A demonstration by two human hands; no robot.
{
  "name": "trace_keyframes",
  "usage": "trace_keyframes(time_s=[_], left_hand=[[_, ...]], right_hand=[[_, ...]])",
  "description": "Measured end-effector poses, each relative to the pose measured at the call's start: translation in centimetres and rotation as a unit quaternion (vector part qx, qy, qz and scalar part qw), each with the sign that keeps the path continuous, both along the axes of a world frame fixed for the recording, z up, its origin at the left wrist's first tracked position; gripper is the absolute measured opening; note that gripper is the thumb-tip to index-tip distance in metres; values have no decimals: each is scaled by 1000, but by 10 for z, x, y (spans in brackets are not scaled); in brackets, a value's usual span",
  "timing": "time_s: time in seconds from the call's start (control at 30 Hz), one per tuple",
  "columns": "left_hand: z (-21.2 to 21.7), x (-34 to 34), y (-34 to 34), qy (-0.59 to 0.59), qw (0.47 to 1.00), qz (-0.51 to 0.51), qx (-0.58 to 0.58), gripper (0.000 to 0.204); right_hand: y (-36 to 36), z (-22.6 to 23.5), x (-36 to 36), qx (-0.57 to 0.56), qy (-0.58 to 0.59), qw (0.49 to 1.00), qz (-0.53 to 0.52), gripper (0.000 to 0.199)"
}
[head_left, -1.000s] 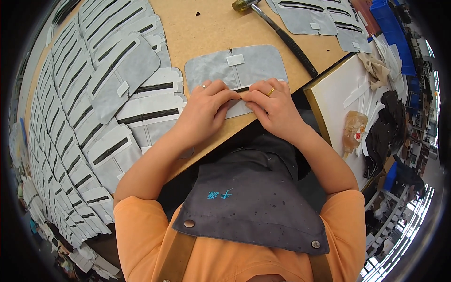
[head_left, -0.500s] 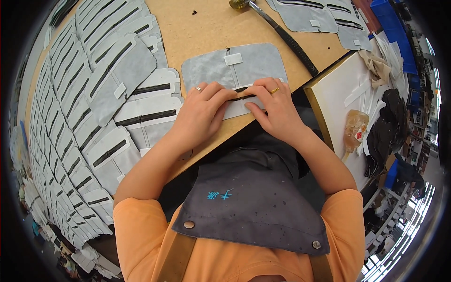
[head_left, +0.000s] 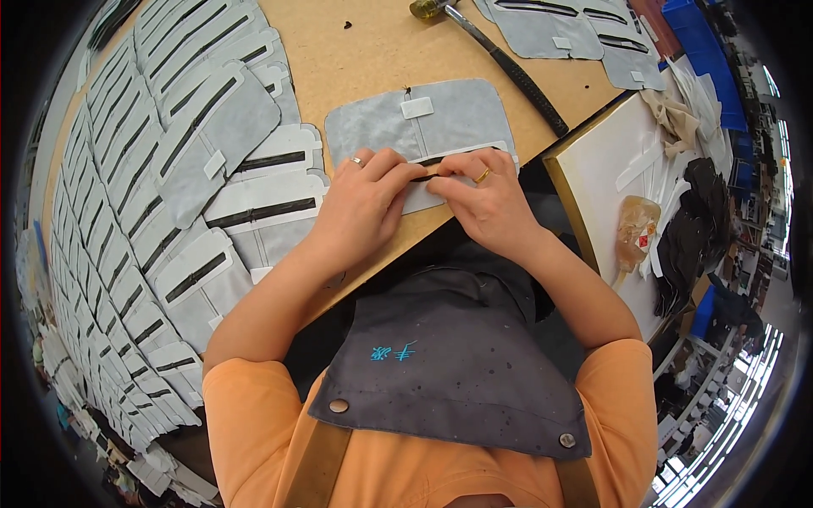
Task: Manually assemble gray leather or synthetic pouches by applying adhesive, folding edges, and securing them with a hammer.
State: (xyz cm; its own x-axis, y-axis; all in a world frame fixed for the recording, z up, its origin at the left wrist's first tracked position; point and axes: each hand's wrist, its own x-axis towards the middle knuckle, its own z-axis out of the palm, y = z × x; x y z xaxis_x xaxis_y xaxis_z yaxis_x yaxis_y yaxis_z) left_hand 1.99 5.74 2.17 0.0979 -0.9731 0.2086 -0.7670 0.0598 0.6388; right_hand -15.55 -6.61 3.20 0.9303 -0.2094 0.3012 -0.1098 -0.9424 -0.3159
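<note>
A grey panel [head_left: 461, 106] with rounded corners lies at the table's near edge. A small white tab [head_left: 417, 107] is stuck near its far side, and a white-framed slot with a black strip runs across its near part. My left hand [head_left: 364, 199] is closed at that slot, thumb and forefinger pinching the black strip's edge. From the other side my right hand [head_left: 491, 199] pinches the same slot edge, its fingertips close to the left ones. The fingers cover most of the slot, and what lies right under the tips is hidden.
Many similar slotted panels [head_left: 190, 279] overlap in rows at the left. Beyond the worked panel lies a hammer [head_left: 512, 72] with a black handle. More panels [head_left: 550, 30] rest at the far right. A side table [head_left: 593, 169] bears a bottle of amber stuff [head_left: 637, 224], white strips and black pieces [head_left: 690, 245].
My right hand has shifted slightly left along the slot, its thumb and forefinger now closer to my left fingertips. My left hand stays in place on the panel.
</note>
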Motion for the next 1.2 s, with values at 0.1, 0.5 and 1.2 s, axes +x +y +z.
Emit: trace_keyframes(time_s=[0.1, 0.5, 1.2], left_hand=[[-1, -1, -2, 3, 1000, 2, -8, 34], [3, 1, 2, -62, 997, -47, -15, 43], [5, -4, 12, 16, 1000, 1, -17, 27]], right_hand=[[0, -6, -2, 119, -52, 990, -55, 21], [-2, -3, -2, 189, -53, 978, -77, 28], [17, -1, 4, 141, -32, 986, -86, 28]])
